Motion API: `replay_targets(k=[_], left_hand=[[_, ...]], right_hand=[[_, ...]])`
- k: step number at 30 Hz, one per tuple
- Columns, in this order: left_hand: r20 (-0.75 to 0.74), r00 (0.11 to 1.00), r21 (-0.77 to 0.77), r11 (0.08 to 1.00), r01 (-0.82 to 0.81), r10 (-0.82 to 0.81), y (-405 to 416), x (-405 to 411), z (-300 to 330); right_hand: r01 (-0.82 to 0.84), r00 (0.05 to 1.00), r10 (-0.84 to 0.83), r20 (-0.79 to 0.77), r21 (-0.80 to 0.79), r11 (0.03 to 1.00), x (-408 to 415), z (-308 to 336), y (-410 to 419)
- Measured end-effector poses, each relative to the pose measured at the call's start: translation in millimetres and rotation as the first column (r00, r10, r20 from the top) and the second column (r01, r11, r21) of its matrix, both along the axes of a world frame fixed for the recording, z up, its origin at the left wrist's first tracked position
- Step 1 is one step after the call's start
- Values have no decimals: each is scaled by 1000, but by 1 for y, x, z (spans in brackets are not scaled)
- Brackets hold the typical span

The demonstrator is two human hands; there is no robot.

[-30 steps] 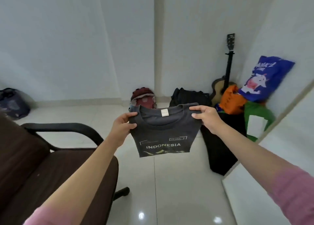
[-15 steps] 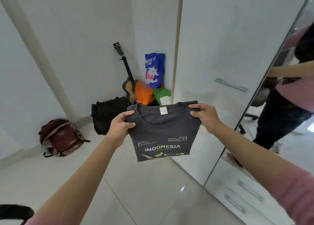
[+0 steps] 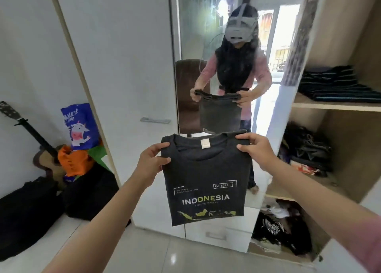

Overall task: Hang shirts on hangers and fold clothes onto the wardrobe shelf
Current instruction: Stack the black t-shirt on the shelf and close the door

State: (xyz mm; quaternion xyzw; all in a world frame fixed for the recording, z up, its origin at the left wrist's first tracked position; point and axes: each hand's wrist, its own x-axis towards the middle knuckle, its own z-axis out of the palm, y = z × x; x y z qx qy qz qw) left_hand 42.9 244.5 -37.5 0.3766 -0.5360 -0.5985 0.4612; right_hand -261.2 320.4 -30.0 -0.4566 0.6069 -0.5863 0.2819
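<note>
A folded dark grey T-shirt point(image 3: 206, 180) with "INDONESIA" printed on it hangs in front of me, collar up. My left hand point(image 3: 151, 160) pinches its upper left corner and my right hand point(image 3: 255, 149) pinches its upper right corner. Right of the shirt stands the open wardrobe, whose upper shelf point(image 3: 334, 106) carries a stack of folded dark clothes point(image 3: 338, 85). No hanger is in view.
A mirror door point(image 3: 222, 35) straight ahead reflects a person holding the shirt. Lower wardrobe shelves hold loose dark clothes point(image 3: 305, 151) and a patterned heap point(image 3: 274, 229). At the left stand a guitar point(image 3: 39, 147), coloured bags point(image 3: 78, 128) and black bags point(image 3: 31, 206) on the floor.
My view has swung right, from the chair and room corner to the wardrobe and mirror. Both hands keep the same hold on the folded shirt.
</note>
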Motion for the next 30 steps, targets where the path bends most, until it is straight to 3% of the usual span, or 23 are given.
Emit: replay_targets(k=[4, 9, 15, 22, 30], left_hand=[[10, 993, -86, 989, 119, -119, 12, -93, 26], [39, 977, -193, 957, 215, -211, 31, -215, 68], [-101, 947, -350, 902, 252, -304, 52, -347, 138], [-86, 957, -520, 832, 193, -275, 47, -453, 217], [17, 991, -753, 650, 101, -134, 24, -525, 282]], right_hand=[[80, 997, -81, -20, -56, 995, -82, 27, 48], [157, 958, -181, -222, -123, 980, -192, 76, 107], [203, 852, -283, -441, -219, 954, -309, 144, 157], [280, 743, -442, -502, -366, 888, -391, 234, 165], [361, 615, -580, -534, -462, 810, -449, 291, 133]])
